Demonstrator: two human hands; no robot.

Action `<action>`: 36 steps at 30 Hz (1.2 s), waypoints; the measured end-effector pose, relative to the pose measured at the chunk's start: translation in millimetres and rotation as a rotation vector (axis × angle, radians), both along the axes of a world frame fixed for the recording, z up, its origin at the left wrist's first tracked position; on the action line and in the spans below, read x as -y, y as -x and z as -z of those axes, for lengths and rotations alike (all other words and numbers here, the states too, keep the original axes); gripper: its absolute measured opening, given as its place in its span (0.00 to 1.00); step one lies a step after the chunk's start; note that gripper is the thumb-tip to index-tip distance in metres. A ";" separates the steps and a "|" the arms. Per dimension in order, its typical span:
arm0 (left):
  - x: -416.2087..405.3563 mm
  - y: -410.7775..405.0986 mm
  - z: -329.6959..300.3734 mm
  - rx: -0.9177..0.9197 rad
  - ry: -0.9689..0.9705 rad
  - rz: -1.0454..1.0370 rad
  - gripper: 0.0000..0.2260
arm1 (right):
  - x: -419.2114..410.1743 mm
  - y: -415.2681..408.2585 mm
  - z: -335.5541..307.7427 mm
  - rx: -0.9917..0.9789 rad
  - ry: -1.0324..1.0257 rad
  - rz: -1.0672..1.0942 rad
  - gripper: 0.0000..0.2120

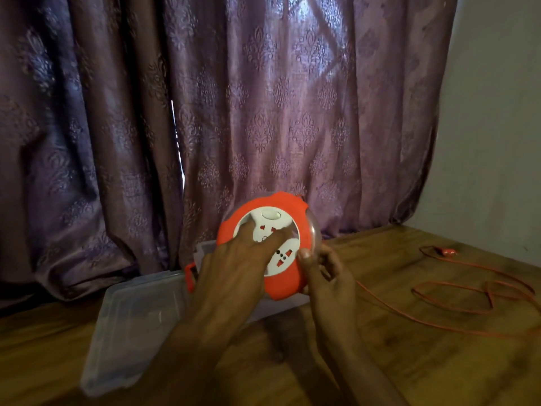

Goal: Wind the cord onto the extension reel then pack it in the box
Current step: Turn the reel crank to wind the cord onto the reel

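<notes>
A round orange extension reel (pixel 285 284) with a white socket face is held upright above the table, facing me. My left hand (pixel 234 265) lies across that white face, fingers spread and pressed into it. My right hand (pixel 325 276) grips the reel's right rim, thumb on the front. The thin orange cord (pixel 456 300) runs from the reel's right side and lies in loose loops on the wooden table; its orange plug (pixel 534 251) rests at the far right. Behind the reel stands a clear plastic box (pixel 205 250), mostly hidden, with an orange latch (pixel 189 275).
A clear plastic lid (pixel 128 317) lies flat on the wooden table (pixel 409 361) at the left, next to the box. A purple patterned curtain (pixel 205 112) hangs right behind the table. A pale wall (pixel 497 112) closes the right side.
</notes>
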State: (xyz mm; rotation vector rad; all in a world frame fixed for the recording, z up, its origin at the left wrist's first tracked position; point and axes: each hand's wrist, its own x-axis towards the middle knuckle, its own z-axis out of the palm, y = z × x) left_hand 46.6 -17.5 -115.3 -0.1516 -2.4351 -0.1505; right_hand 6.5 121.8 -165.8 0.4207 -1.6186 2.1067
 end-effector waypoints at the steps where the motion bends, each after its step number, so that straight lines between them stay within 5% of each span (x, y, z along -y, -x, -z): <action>1: 0.6 -0.6 -1.8 -0.007 0.018 0.015 0.33 | -0.9 0.1 -0.2 -0.008 0.011 -0.010 0.10; 7: 1.0 -5.3 -8.2 -0.027 0.089 0.093 0.31 | -9.3 4.8 1.5 0.009 0.090 -0.050 0.11; 11: -7.3 -11.3 -12.3 -0.156 -0.171 0.266 0.25 | -9.6 8.5 4.7 -0.024 0.086 0.013 0.12; 14: -17.3 -15.8 -15.7 -0.244 -0.368 0.146 0.18 | -8.3 6.9 4.6 -0.052 0.064 0.077 0.13; 28: -16.9 -9.6 -4.3 0.015 -0.557 -0.055 0.31 | 11.5 -18.1 7.7 -0.206 -0.090 0.122 0.14; 31: -16.8 -11.3 -3.3 -0.003 -0.536 -0.062 0.30 | 13.8 -18.2 8.0 -0.198 -0.100 0.115 0.12; 36: -18.2 -12.1 -6.7 0.026 -0.240 -0.051 0.29 | 9.0 -15.3 4.2 -0.120 -0.025 0.078 0.13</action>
